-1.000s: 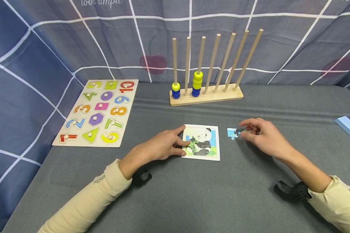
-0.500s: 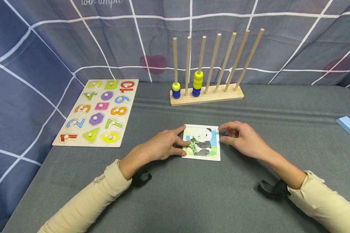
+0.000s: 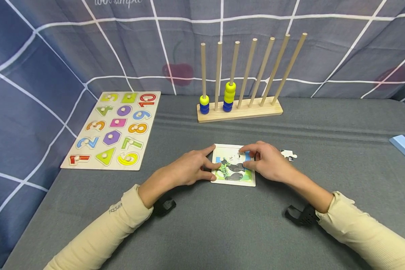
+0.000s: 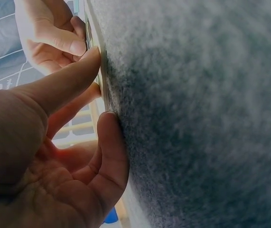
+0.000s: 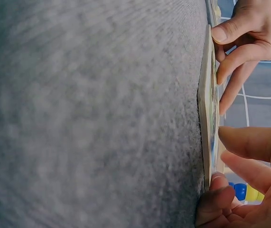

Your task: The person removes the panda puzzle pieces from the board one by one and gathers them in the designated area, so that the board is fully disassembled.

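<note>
A small panda puzzle board (image 3: 234,175) lies flat on the grey table. My left hand (image 3: 212,163) steadies its left edge, with the thumb (image 4: 111,152) against the rim and the fingers resting on the picture. My right hand (image 3: 253,159) reaches over the board's upper right and pinches a blue puzzle piece (image 3: 247,156) down onto the picture. The right thumb (image 5: 216,199) touches the board's edge (image 5: 205,109). A loose white and black piece (image 3: 288,154) lies on the table just right of that hand.
A wooden number and shape board (image 3: 114,129) lies at the left. A wooden rack of tall pegs (image 3: 239,108) with blue and yellow beads stands behind. A light blue block (image 3: 403,146) sits at the far right. Checked cloth hangs at the back and left.
My right hand picked the blue piece up from the table at the right and carried it left onto the panda board. A white and black piece now shows where it was. The left hand stayed put.
</note>
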Demonstrator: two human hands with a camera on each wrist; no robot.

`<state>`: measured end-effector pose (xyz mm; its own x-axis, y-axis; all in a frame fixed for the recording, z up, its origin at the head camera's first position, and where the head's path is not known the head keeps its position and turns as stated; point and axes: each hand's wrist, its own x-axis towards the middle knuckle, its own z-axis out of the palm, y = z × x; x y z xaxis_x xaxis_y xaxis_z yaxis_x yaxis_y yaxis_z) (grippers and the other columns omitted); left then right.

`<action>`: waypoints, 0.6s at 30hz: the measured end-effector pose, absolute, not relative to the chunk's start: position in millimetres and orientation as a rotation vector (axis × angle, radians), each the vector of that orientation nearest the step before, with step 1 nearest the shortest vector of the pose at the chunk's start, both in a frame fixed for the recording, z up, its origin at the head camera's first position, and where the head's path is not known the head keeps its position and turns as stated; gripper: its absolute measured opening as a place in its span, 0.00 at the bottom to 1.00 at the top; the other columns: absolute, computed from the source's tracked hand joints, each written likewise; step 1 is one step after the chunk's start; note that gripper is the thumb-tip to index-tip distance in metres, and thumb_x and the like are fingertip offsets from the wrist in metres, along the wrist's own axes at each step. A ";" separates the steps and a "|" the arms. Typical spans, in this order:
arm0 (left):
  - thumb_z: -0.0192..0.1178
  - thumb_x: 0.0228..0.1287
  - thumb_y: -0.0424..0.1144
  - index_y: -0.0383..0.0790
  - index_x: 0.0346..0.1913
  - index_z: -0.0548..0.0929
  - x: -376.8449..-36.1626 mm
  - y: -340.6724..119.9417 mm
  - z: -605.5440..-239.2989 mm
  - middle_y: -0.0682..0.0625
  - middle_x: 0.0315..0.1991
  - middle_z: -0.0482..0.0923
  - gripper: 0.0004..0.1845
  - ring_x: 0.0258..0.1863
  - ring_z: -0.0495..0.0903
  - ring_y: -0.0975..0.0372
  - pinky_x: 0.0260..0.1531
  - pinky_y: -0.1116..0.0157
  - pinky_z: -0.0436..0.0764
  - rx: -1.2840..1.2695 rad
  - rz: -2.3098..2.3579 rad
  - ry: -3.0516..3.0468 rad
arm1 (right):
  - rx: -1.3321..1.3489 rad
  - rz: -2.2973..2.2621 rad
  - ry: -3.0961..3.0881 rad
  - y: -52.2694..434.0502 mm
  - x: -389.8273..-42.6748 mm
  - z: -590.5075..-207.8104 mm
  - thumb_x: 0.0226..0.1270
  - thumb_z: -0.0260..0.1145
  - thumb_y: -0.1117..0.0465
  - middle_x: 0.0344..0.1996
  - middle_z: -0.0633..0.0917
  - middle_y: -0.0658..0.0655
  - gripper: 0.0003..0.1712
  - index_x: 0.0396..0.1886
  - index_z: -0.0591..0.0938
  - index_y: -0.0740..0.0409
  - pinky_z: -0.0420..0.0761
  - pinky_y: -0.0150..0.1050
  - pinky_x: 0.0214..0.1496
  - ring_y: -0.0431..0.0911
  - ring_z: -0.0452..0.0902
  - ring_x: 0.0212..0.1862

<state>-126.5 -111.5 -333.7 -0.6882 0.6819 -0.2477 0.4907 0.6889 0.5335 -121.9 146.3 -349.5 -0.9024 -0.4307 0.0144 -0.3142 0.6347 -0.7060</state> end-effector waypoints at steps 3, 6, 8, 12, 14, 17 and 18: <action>0.66 0.65 0.44 0.46 0.62 0.81 -126.5 -111.3 -333.2 0.37 0.76 0.50 0.23 0.35 0.79 0.65 0.59 0.54 0.70 0.913 0.601 2.467 | -0.619 -1.103 2.703 145.8 -121.3 -349.2 0.59 0.73 0.67 0.32 0.76 0.55 0.16 0.49 0.86 0.63 0.68 0.41 0.34 0.45 0.68 0.30; 0.66 0.65 0.44 0.46 0.62 0.81 -126.1 -111.3 -332.9 0.37 0.76 0.49 0.23 0.38 0.80 0.64 0.60 0.54 0.70 0.916 0.596 2.466 | -0.607 -1.092 2.700 145.4 -120.4 -348.3 0.60 0.73 0.66 0.31 0.76 0.55 0.16 0.49 0.86 0.64 0.68 0.41 0.33 0.45 0.67 0.30; 0.66 0.65 0.44 0.46 0.62 0.81 -126.1 -111.2 -332.8 0.37 0.76 0.49 0.23 0.42 0.81 0.62 0.60 0.53 0.70 0.916 0.595 2.467 | -0.598 -1.088 2.697 145.2 -119.8 -347.8 0.60 0.72 0.66 0.31 0.76 0.55 0.16 0.49 0.86 0.64 0.67 0.41 0.33 0.45 0.67 0.31; 0.66 0.65 0.44 0.46 0.62 0.81 -125.9 -111.1 -332.9 0.38 0.76 0.49 0.23 0.48 0.81 0.58 0.61 0.53 0.69 0.912 0.593 2.468 | -0.601 -1.076 2.701 144.5 -119.2 -347.2 0.60 0.72 0.66 0.31 0.75 0.54 0.15 0.48 0.86 0.64 0.67 0.41 0.33 0.45 0.67 0.31; 0.66 0.65 0.44 0.46 0.62 0.81 -125.8 -111.3 -332.9 0.38 0.77 0.49 0.23 0.47 0.80 0.58 0.61 0.52 0.69 0.910 0.590 2.469 | -0.602 -1.066 2.706 143.9 -119.0 -347.3 0.61 0.72 0.66 0.30 0.75 0.54 0.15 0.48 0.86 0.64 0.67 0.41 0.33 0.45 0.67 0.31; 0.66 0.65 0.44 0.46 0.62 0.81 -125.7 -111.7 -333.0 0.38 0.76 0.49 0.23 0.43 0.80 0.61 0.60 0.52 0.69 0.908 0.591 2.469 | -0.594 -1.056 2.712 143.1 -118.5 -347.8 0.61 0.71 0.66 0.31 0.74 0.55 0.15 0.48 0.86 0.64 0.66 0.41 0.33 0.45 0.66 0.31; 0.66 0.65 0.44 0.46 0.62 0.81 -125.7 -111.7 -333.0 0.38 0.76 0.49 0.23 0.40 0.80 0.63 0.60 0.53 0.70 0.907 0.591 2.469 | -0.591 -1.054 2.714 142.8 -118.2 -347.9 0.61 0.71 0.66 0.31 0.74 0.55 0.15 0.48 0.85 0.64 0.66 0.41 0.33 0.45 0.66 0.31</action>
